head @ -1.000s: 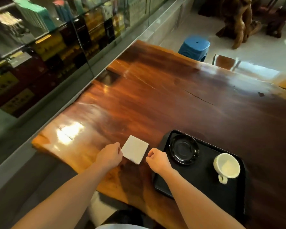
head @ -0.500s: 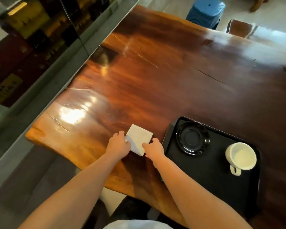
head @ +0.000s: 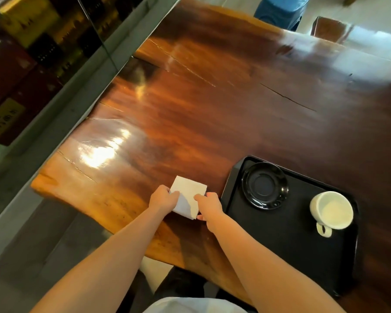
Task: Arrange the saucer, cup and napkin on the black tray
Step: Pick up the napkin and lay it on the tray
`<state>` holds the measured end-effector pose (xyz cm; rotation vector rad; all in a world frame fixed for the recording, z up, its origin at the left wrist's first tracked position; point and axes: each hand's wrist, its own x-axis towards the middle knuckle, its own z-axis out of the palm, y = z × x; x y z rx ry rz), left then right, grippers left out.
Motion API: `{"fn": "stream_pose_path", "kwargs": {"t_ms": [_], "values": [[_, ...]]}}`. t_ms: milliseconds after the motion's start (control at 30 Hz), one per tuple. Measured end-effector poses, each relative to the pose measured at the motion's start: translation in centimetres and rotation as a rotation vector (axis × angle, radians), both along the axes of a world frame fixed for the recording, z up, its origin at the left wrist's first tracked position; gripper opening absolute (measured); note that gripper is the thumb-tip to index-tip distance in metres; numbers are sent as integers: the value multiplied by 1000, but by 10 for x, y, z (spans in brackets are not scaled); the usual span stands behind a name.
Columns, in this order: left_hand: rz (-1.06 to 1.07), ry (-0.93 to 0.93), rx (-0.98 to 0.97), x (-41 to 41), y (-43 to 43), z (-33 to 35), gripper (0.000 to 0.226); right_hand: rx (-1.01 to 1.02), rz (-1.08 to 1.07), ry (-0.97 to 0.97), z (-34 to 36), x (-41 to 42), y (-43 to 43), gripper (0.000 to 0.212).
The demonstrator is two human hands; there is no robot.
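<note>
Between the two hands, the napkin [head: 188, 198] is pinched at its opposite sides: the left hand [head: 163, 199] is closed on its left edge and the right hand [head: 209, 205] on its right edge, thumbs on top and the fingertips apparently tucked under. Whether the napkin is already lifted or lies on the table [head: 212, 109] cannot be told for certain; its near part is in shade and it appears slightly raised. It is held over the wood just beside the tray [head: 280, 245], not yet on it. To do this step well, an even, light pinch is judged best, so that the folded paper is not creased or pulled apart, and it should be carried flat across the tray's raised rim to the bare near area. Both forearms are stretched forward from the body, nearly parallel, wrists bent slightly inward toward each other. On the tray, the saucer [head: 265, 185] is seen at the far left corner, and the cup [head: 331, 210] is set well apart to its right, upright, handle toward the person.
</note>
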<state>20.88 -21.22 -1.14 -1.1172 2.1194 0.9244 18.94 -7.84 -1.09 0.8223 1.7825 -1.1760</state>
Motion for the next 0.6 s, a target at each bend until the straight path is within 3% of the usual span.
{"fn": "stream_pose_path", "kwargs": {"t_ms": [133, 300, 500, 600], "values": [[218, -73, 183, 9, 0, 4, 46, -26, 12, -78, 4, 8, -2, 29], [269, -74, 290, 20, -2, 13, 48, -67, 56, -20, 15, 14, 1, 13], [383, -41, 471, 19, 0, 30, 58, -180, 45, 12, 36, 16, 17, 32], [364, -36, 540, 20, 7, 40, 49, -293, -10, -34, 46, 18, 29, 29]]}}
